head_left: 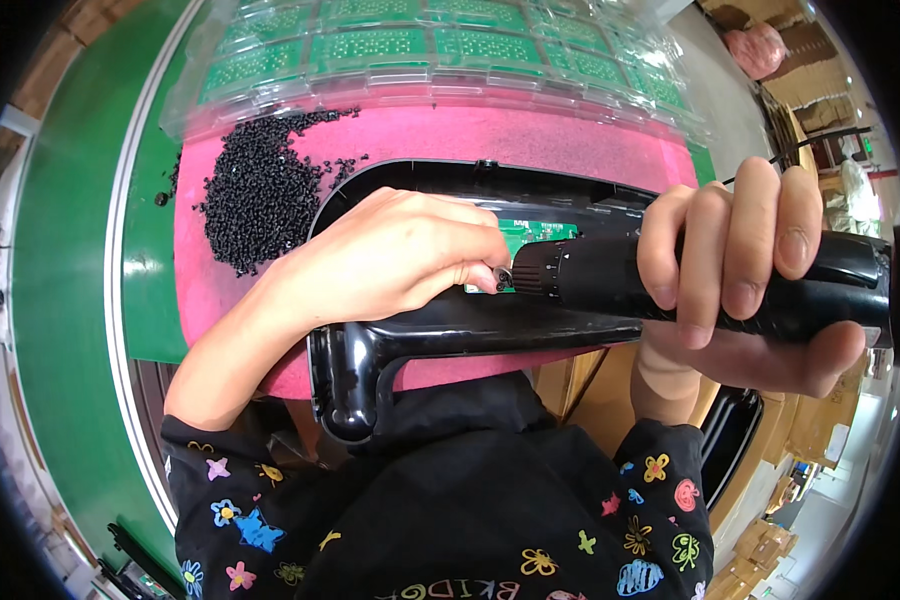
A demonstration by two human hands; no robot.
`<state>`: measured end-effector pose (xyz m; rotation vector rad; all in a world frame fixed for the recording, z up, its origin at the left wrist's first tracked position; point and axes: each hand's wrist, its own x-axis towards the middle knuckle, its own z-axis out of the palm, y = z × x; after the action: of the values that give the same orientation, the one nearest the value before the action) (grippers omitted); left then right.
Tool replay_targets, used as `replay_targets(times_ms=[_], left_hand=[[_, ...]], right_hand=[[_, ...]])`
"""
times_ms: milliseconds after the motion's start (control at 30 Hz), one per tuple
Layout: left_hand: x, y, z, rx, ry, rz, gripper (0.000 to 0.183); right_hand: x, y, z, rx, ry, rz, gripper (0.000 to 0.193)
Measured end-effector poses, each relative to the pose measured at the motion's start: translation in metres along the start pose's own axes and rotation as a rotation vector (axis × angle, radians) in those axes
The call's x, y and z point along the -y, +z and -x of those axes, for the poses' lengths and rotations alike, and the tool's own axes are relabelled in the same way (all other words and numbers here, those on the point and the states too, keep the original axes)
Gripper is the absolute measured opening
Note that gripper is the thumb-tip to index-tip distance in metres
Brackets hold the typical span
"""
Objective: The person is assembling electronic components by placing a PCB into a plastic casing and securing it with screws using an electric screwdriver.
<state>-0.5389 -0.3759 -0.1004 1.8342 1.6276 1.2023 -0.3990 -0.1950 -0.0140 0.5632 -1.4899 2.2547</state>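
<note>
My right hand (735, 255) is wrapped round a black electric screwdriver (595, 272), which lies nearly level and points left. At its front end, the closed fingertips of my left hand (400, 255) pinch by the small dark tip (504, 278); what they grip there is too small to make out. Beneath both hands lies a black plastic housing (470, 340), its hollow side up. A green circuit board (535, 235) sits inside it, partly covered by my left fingers and the screwdriver.
A pink mat (590, 135) covers part of the green table (80, 240). Left of the housing is a heap of tiny black parts (260, 195), some scattered. Clear plastic trays (390, 75) with several green boards stand at the far side. Cardboard boxes (820, 420) are off to the right.
</note>
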Motion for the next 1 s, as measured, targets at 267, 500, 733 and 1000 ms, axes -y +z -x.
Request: replay_targets(times_ms=[267, 500, 733, 1000], left_hand=[[-0.003, 0.003, -0.002, -0.082, 0.123, -0.320, 0.019], [-0.006, -0.001, -0.003, -0.193, 0.154, -0.346, 0.014], [-0.007, 0.000, 0.000, -0.268, -0.109, -0.250, 0.015], [-0.012, -0.001, 0.003, -0.295, -0.184, -0.293, 0.021]], right_hand=[[0.001, -0.001, 0.002, -0.022, 0.007, 0.027, 0.047], [0.001, 0.001, -0.001, 0.012, 0.040, 0.074, 0.048], [-0.014, 0.017, 0.007, -0.123, 0.257, 0.186, 0.053], [-0.024, 0.019, 0.002, 0.024, 0.206, 0.185, 0.055]])
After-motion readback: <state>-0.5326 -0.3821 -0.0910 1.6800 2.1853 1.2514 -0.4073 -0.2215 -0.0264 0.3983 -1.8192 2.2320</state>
